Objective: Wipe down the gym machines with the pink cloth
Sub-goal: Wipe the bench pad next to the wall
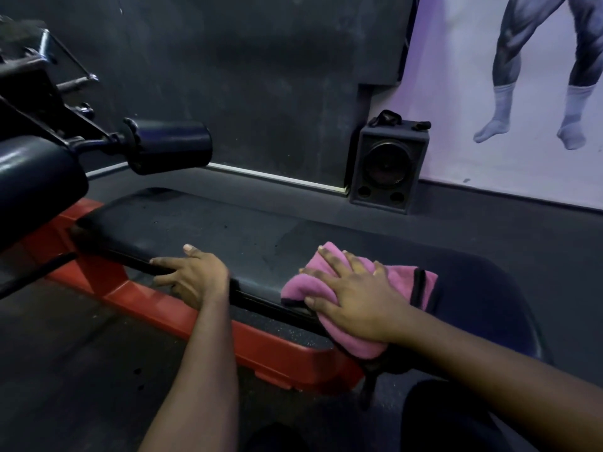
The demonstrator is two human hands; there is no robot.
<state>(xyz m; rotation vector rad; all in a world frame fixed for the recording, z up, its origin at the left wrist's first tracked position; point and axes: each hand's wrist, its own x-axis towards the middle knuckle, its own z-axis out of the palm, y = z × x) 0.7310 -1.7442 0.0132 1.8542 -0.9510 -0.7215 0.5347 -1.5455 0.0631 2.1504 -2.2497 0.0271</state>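
Pink cloth [298, 286] pressed on black bench pad [195, 230].
Crumpled and dark-edged, it is held down by the right hand [355, 298], fingers spread; the left hand [195, 275] is laid, fingers apart, on the pad's edge.

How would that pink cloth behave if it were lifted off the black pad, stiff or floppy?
Probably floppy: the pink cloth is bunched in soft folds under the right hand and droops over the edge of the black pad. It looks fluffy, so likely light. Pushed, it should slide rather than roll, since the pad looks smooth.
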